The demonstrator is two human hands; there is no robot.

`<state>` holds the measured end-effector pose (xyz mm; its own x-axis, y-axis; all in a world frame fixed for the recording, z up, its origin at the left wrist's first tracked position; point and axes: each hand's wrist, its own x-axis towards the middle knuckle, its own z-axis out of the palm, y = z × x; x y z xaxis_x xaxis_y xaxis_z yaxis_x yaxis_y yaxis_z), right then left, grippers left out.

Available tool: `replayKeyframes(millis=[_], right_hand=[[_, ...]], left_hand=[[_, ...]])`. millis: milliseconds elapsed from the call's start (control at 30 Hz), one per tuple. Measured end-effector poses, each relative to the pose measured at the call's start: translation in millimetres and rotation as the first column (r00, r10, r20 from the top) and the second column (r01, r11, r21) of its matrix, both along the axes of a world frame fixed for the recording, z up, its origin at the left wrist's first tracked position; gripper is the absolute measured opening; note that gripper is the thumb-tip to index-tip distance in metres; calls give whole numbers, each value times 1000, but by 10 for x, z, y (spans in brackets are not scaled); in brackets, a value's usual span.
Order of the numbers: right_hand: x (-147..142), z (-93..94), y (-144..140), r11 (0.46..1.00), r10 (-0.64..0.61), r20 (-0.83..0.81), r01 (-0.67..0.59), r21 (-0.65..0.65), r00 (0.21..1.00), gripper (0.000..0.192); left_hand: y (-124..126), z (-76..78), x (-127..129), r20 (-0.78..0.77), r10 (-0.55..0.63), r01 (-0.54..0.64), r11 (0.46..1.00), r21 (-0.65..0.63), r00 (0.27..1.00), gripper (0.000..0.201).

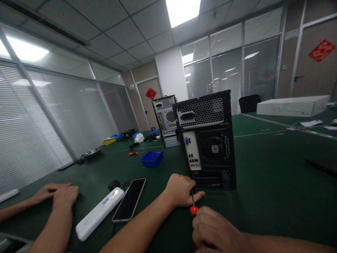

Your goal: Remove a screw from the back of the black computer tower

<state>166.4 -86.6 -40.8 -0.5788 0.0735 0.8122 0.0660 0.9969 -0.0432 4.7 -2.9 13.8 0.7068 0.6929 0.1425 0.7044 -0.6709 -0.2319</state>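
Two computer towers stood on the green counter [263, 168]: the nearer black tower [206, 140] rose upright just beyond both of the person's hands, its rear panel facing them, and a second, grey tower [166, 119] stood well beyond it, further off to the left. One screwdriver [193, 205] with a red collar ran between the hands toward the lower rear edge of the black tower. The right hand [213, 230] was closed around its handle, nearest the camera, and the left hand [181, 191] lay just ahead of it, fingers curled around the dark shaft and touching the counter at the foot of the tower; where the tip met the case was hidden behind those fingers. Left of the left hand lay one white power strip [98, 212] and one dark phone [130, 198], side by side and touching, with one small black plug [113, 184] at their far end. Further left, another person's two hands [56, 193] rested one upon the other on the counter. Beyond these, well apart from the hands, sat one blue tray [152, 159], one small orange-handled tool [133, 153], one metal bowl [91, 153], and a cluster of blue, yellow and white items too small to count.
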Motion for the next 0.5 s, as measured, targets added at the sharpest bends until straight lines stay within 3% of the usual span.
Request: replayKeyframes(millis=[67, 233, 367, 500], right_hand=[[-10, -53, 34, 999, 0, 40, -1, 41, 999, 17], [-63, -99, 135, 1000, 23, 249, -21, -9, 968, 21], [-55, -24, 125, 1000, 23, 248, -19, -16, 969, 26], [-52, 29, 45, 997, -47, 203, 57, -44, 978, 21]], left_hand=[[0, -3, 2, -6, -2, 2, 1000, 0, 1000, 54], [15, -9, -12, 0, -10, 10, 1000, -3, 1000, 53], [25, -3, -29, 14, -14, 14, 1000, -15, 1000, 50], [31, -1, -39, 21, -22, 22, 1000, -16, 1000, 47]])
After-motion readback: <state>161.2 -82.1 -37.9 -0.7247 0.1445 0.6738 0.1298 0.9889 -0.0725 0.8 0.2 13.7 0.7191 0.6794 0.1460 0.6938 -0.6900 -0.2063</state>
